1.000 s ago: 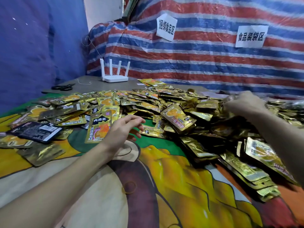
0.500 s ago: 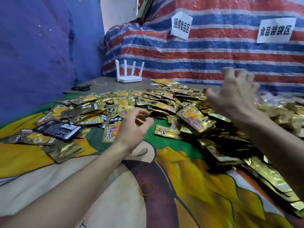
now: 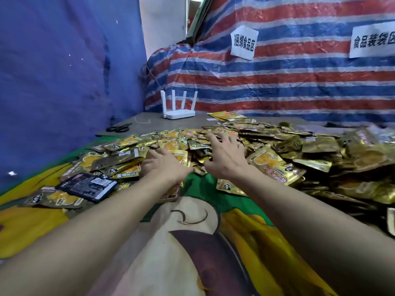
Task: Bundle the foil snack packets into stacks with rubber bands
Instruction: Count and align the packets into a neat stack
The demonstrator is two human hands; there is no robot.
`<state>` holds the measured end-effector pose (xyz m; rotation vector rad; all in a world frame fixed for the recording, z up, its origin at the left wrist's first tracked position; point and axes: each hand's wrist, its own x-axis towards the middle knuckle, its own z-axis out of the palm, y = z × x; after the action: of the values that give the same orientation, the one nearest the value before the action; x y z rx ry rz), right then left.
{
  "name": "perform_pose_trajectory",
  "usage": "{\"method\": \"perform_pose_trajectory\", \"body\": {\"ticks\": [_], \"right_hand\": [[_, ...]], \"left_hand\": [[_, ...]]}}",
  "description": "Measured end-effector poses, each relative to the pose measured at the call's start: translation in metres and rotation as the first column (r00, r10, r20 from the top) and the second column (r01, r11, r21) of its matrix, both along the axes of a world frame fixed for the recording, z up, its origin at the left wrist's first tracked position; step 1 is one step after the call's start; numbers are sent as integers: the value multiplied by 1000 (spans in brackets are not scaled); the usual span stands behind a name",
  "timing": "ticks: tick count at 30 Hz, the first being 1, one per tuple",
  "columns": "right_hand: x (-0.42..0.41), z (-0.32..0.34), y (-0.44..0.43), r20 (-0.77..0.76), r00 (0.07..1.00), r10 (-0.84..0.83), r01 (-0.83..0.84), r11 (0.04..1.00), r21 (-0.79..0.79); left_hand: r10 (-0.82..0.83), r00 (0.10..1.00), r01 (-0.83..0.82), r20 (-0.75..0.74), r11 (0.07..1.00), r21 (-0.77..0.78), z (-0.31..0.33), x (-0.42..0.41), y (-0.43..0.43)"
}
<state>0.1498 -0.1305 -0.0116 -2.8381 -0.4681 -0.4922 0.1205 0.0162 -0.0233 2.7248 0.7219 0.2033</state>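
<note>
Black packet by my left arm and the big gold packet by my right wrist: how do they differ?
Colour: the black packet is dark with white label print; the gold packet is shiny with an orange picture. Place: the black packet lies left of the left hand, the gold packet right of the right hand. Both lie loose and unbanded.

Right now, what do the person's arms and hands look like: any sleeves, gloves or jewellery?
Nothing is worn that shows: no sleeve reaches into the frame on either side. The left hand and the right hand have no gloves, and no ring, watch or wristband is visible on either.
</note>
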Motion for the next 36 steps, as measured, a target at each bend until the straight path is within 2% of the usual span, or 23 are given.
{"method": "perform_pose_trajectory", "body": {"ticks": [6,11,17,21,24,28,31,33,36], "right_hand": [[50,-9,13,-97,995,-29,36,997,64],[74,-22,24,-106,994,-39,43,999,31],[65,-26,32,179,980,-85,73,995,74],[50,-22,23,274,960,-61,34,994,102],[39,-16,14,324,944,-63,-7,978,211],[20,-2,1,310,949,-53,-110,868,484],[3,6,-7,296,955,-23,-184,735,653],[-7,8,-10,305,952,5,-237,643,729],[-24,6,-15,351,937,0,-302,508,807]], "left_hand": [[38,988,-15,-152,989,148,0,31,-2],[-96,986,129,-140,959,253,1,43,3],[-182,978,201,-99,948,247,4,33,3],[-166,986,162,20,977,142,10,22,6],[-185,976,182,112,982,43,16,10,6],[-200,930,238,308,967,-92,18,-7,4],[-183,831,353,526,903,-243,16,-16,-2],[-110,735,429,669,839,-334,16,-20,-6],[102,658,472,746,716,-514,17,-27,-13]]}}
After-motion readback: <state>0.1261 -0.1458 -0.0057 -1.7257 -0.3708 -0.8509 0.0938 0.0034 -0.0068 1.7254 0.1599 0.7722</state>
